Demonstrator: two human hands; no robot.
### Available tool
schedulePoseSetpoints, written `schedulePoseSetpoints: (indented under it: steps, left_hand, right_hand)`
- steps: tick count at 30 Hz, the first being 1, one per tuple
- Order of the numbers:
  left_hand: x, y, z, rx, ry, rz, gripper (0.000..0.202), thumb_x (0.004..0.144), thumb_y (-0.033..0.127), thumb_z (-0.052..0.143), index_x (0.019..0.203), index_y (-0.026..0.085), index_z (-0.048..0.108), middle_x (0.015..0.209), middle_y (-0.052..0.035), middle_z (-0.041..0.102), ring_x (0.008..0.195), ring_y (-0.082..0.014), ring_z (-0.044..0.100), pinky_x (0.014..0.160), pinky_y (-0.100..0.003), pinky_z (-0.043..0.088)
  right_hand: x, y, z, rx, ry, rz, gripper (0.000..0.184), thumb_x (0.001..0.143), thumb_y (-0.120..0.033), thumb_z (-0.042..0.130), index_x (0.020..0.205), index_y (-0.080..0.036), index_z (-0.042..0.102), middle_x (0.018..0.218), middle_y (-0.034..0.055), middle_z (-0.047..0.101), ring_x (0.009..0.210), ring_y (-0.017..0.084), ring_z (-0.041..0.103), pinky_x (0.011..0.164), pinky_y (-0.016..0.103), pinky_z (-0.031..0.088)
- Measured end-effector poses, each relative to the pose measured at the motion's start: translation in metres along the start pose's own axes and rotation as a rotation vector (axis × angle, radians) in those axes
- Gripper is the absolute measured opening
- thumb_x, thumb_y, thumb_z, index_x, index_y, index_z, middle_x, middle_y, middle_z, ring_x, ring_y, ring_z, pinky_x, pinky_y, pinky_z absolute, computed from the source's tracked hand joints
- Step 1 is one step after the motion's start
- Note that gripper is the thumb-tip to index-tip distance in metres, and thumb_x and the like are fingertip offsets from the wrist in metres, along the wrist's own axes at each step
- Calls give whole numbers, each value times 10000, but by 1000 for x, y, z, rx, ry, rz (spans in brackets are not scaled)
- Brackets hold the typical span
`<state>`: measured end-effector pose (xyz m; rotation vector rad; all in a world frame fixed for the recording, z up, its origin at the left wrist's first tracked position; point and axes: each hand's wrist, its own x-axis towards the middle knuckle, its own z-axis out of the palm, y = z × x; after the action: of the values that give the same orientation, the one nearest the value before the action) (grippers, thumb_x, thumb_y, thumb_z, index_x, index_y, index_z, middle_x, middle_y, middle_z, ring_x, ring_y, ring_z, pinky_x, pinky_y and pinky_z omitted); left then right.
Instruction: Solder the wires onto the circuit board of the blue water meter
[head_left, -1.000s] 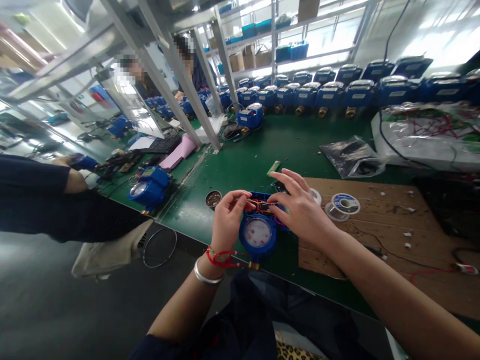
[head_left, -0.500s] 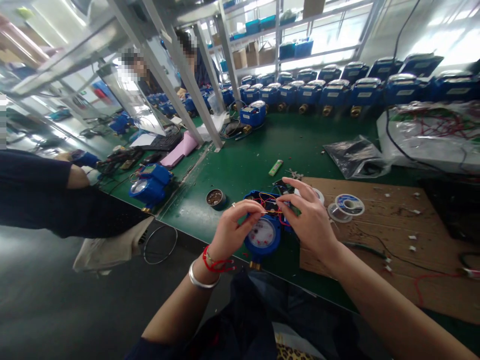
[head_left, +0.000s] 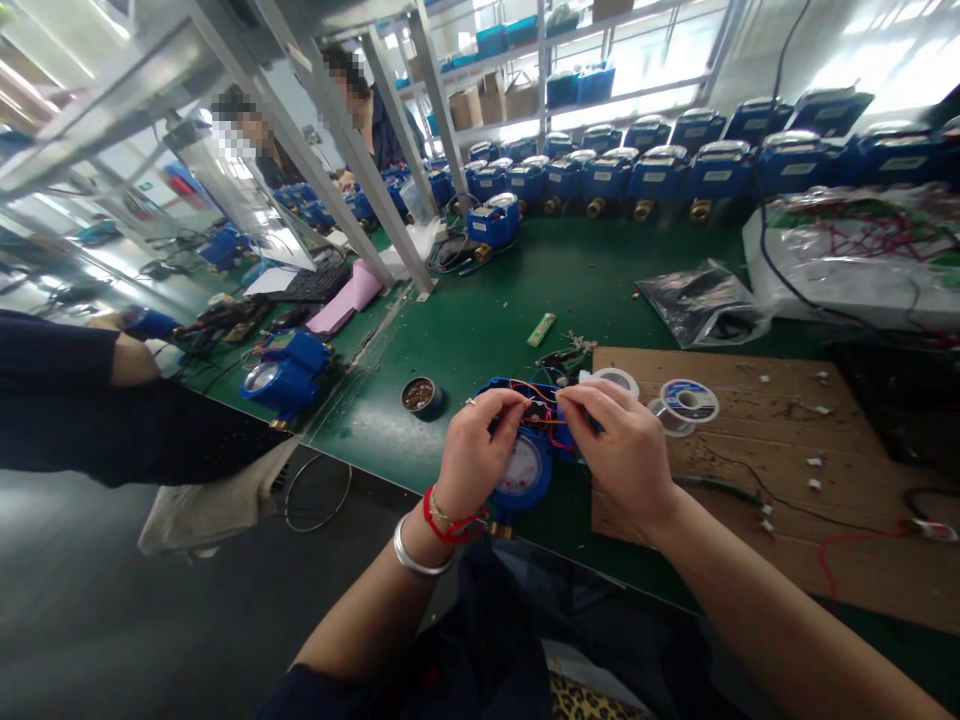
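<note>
A blue water meter (head_left: 523,470) with a round white dial lies at the near edge of the green bench (head_left: 480,330). Red and orange wires (head_left: 541,412) run out of its open top. My left hand (head_left: 474,452) pinches the wires from the left, fingers closed. My right hand (head_left: 619,452) pinches the same wires from the right, fingers curled. The two hands almost touch above the meter. A red cord and a silver bangle sit on my left wrist.
A wooden board (head_left: 780,480) with solder spools (head_left: 688,400) lies to the right. A small round tin (head_left: 420,394), a green lighter (head_left: 541,329) and plastic bags (head_left: 705,305) sit beyond. Rows of blue meters (head_left: 660,175) line the back. Another person's arm (head_left: 82,400) and meter (head_left: 283,366) are at left.
My right hand's fingers, spread a second ago, have curled into a pinch on the wires. Both hands drew closer together over the meter.
</note>
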<state>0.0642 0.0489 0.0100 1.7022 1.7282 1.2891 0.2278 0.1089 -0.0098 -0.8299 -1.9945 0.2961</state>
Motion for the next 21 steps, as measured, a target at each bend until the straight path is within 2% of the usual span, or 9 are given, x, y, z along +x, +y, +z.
schedulePoseSetpoints:
  steps: [4, 7, 10, 15, 21]
  left_hand:
    - [-2, 5, -10, -126, -40, -49, 146, 913, 292, 528, 926, 208, 647, 920, -46, 700, 880, -188, 647, 829, -310, 490]
    - [-2, 13, -14, -119, -115, -27, 133, 904, 287, 545, 901, 200, 646, 900, -45, 685, 856, -177, 633, 810, -298, 490]
    - [3, 19, -8, -156, -161, -14, 119, 892, 285, 560, 893, 197, 640, 909, -48, 673, 852, -177, 621, 814, -306, 495]
    - [13, 19, 8, -395, -167, -83, 98, 886, 247, 546, 882, 177, 614, 1042, -75, 666, 924, -178, 630, 861, -322, 515]
    - [17, 16, 11, -552, -172, -195, 89, 862, 251, 583, 859, 165, 605, 1038, -60, 670, 778, -124, 641, 770, -276, 542]
  right_hand:
    - [0, -2, 0, 28, 13, 53, 75, 897, -162, 533, 913, -219, 581, 884, 27, 675, 819, 176, 627, 755, 316, 481]
    - [1, -3, -1, 67, -10, 60, 62, 889, -169, 544, 895, -222, 575, 879, 20, 682, 818, 175, 634, 751, 313, 478]
    - [0, -4, 0, 105, -4, 72, 48, 889, -183, 558, 887, -225, 582, 891, 14, 690, 824, 171, 642, 754, 310, 483]
    - [-3, -1, 2, 124, 35, 87, 37, 893, -196, 569, 874, -221, 590, 890, 12, 694, 821, 162, 649, 753, 305, 491]
    - [-4, -3, 6, 191, 22, 70, 72, 910, -184, 541, 875, -215, 596, 926, 31, 666, 879, 168, 621, 803, 328, 495]
